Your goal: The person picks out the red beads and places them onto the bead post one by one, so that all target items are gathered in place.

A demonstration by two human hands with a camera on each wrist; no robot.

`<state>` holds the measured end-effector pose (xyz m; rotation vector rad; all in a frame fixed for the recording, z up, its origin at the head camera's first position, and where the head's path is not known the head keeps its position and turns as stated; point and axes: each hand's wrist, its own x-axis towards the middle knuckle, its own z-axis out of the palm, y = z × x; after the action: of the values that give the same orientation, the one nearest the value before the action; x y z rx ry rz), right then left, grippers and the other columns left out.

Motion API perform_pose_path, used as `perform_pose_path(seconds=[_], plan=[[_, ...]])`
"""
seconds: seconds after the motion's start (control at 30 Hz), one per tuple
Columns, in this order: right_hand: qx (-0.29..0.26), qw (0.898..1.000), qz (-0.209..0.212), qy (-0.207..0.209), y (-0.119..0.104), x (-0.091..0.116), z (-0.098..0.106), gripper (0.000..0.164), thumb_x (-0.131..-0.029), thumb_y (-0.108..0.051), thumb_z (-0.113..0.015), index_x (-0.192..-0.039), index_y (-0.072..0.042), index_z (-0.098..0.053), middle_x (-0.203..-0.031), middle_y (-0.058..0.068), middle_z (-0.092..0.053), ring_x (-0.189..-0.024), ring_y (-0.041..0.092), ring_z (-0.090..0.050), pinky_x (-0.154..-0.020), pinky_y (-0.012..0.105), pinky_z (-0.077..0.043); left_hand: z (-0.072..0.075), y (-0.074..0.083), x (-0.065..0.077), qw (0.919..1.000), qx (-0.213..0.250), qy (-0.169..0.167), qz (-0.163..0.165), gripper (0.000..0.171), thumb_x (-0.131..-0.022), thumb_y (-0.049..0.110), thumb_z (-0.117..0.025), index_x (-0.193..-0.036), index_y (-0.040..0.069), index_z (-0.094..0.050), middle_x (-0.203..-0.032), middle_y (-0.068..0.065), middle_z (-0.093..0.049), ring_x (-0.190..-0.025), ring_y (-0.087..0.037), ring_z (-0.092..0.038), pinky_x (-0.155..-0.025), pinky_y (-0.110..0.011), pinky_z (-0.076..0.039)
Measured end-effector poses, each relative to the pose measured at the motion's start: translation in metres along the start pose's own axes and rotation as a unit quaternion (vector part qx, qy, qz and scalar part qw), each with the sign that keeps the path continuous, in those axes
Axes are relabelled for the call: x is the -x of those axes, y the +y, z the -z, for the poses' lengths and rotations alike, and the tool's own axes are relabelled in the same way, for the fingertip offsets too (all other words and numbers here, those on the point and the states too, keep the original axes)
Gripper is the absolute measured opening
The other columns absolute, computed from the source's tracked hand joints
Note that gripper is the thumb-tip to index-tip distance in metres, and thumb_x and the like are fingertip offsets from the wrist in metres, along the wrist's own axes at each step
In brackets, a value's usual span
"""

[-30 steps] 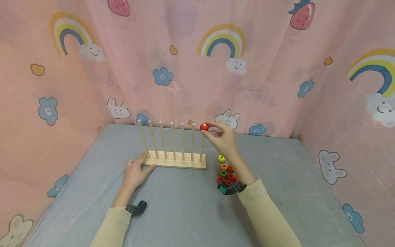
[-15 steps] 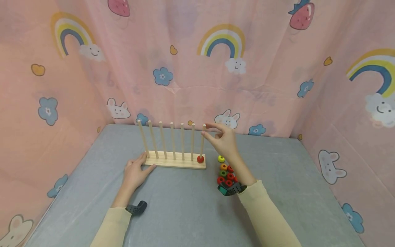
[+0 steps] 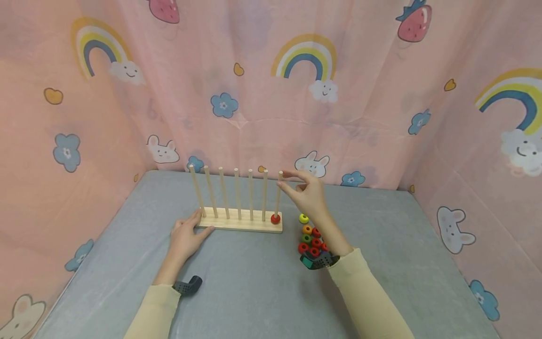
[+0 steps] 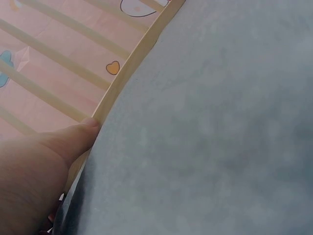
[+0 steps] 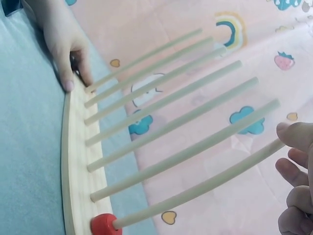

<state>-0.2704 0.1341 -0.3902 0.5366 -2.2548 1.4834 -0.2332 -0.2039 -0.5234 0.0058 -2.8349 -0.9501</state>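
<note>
A wooden stand (image 3: 243,226) with a row of upright pegs lies across the middle of the table in the head view. My left hand (image 3: 184,239) grips its left end, thumb (image 4: 80,132) along the front edge and fingers at the far side. One red bead (image 3: 275,219) sits at the foot of the rightmost peg (image 5: 195,197); the other pegs are bare. At the top of that peg is my right hand (image 3: 308,192), thumb and index finger apart on either side of the tip, with no bead between them. Its other fingers are bent.
Right of the stand lie loose beads: a yellow one (image 3: 303,218), an orange one (image 3: 306,229), a green one (image 3: 306,238) and several red ones (image 3: 303,248). My right forearm and wrist camera partly cover them. A pink patterned curtain (image 3: 258,136) surrounds the grey table (image 3: 245,292).
The red bead, earlier pinched by the right hand at the peg's top, has been let go and has dropped to the base. Both hands have hardly moved.
</note>
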Motion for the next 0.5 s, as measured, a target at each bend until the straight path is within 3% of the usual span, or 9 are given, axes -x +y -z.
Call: perform_pose_path(seconds=[0.27,0.5], plan=[[0.007,1.0,-0.013,0.002,0.014,0.011,0.007,0.035,-0.094,-0.011,-0.083,-0.126,0.0,-0.075,-0.117,0.02,-0.077,-0.039,0.0,-0.024,-0.043,0.02,-0.025,0.0,-0.001,-0.001,1.0,-0.001,-0.007,0.006,0.078,-0.101,0.041,-0.073,-0.16,0.001,-0.043,-0.166,-0.018,-0.041,-0.121,-0.042,-0.05,-0.101,-0.055,-0.037],[0.015,0.998,-0.062,0.004,0.033,0.029,0.025,0.031,-0.095,-0.019,-0.083,-0.123,-0.006,-0.077,-0.119,0.015,-0.076,-0.041,0.003,-0.026,-0.044,0.021,-0.028,0.0,-0.001,-0.001,1.0,-0.001,-0.007,0.006,0.078,-0.101,0.041,-0.073,-0.161,0.002,-0.042,-0.166,-0.018,-0.041,-0.121,-0.043,-0.049,-0.1,-0.056,-0.038]])
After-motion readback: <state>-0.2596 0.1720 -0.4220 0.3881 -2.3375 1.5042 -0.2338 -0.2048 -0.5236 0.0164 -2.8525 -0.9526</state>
